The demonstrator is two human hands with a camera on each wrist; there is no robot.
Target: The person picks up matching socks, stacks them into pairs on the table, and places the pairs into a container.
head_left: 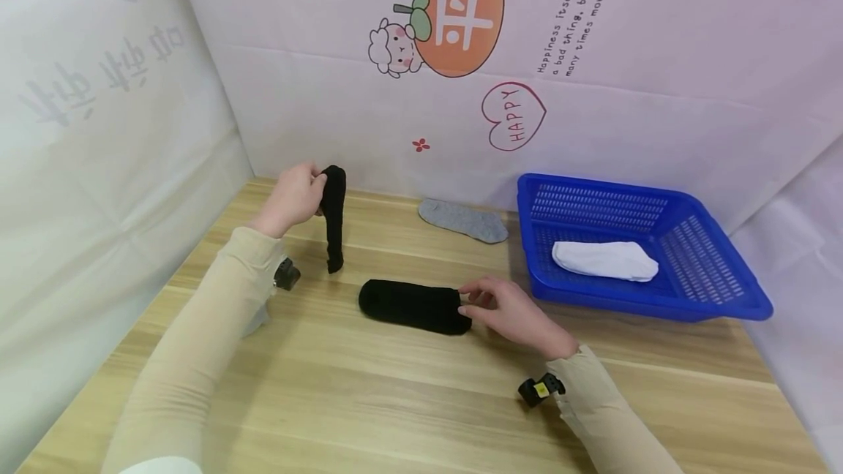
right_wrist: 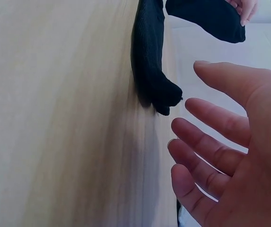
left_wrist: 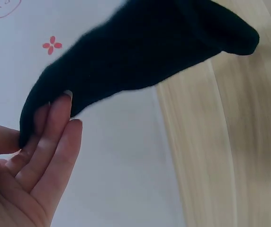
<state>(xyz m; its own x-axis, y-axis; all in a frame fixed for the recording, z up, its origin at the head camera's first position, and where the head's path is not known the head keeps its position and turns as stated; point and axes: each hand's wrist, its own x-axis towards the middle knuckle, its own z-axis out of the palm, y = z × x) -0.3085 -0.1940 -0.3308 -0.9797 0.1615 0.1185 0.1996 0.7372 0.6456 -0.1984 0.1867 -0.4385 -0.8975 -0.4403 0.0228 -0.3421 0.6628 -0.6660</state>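
Raised over the table's left side, my left hand pinches one end of a black sock, which hangs down from the fingers. The left wrist view shows that sock stretching away from the thumb and fingertips. Another black sock lies flat on the table in front of me. At its right end is my right hand, fingers spread and slightly bent. In the right wrist view the fingers of the right hand are apart, with the lying sock just beyond the fingertips.
On the right stands a blue basket with a white sock inside. A grey sock lies at the back near the printed backdrop. Part of a light grey thing shows beside the left forearm.
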